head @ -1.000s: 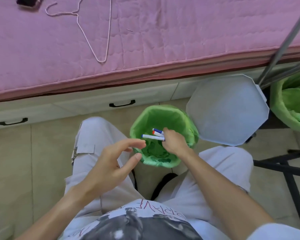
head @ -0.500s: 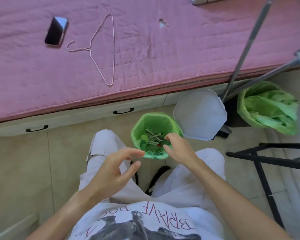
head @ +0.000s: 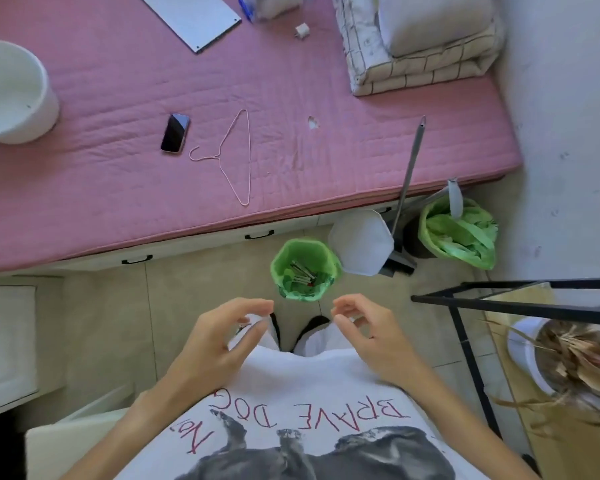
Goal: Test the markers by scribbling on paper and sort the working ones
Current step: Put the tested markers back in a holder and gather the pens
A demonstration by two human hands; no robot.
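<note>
A: Where are the markers?

B: Several slim white-barrelled markers [head: 302, 273] lie loose at the bottom of the small bin with a green plastic liner [head: 281, 261], on the tiled floor just near of the bed edge, centre of the scene. Its white octagonal lid [head: 361, 242] stands just right of it.

A: And the hands?

B: Both hover over the person's lap, nearer than the bin and apart from it. The left hand [head: 219, 337] has fingers loosely curved, thumb and forefinger apart, holding nothing. The right hand [head: 368, 336] is the same, relaxed and empty.

A: What else?

B: On the pink quilted mattress [head: 101, 188], far side: a dark smartphone [head: 175, 133], a thin pink wire hanger [head: 234, 161] just right of it, a white round tub [head: 11, 95] at far left, a folded checked blanket [head: 420, 67] at far right. A second green-lined bin [head: 458, 233] sits right of the lid.
</note>
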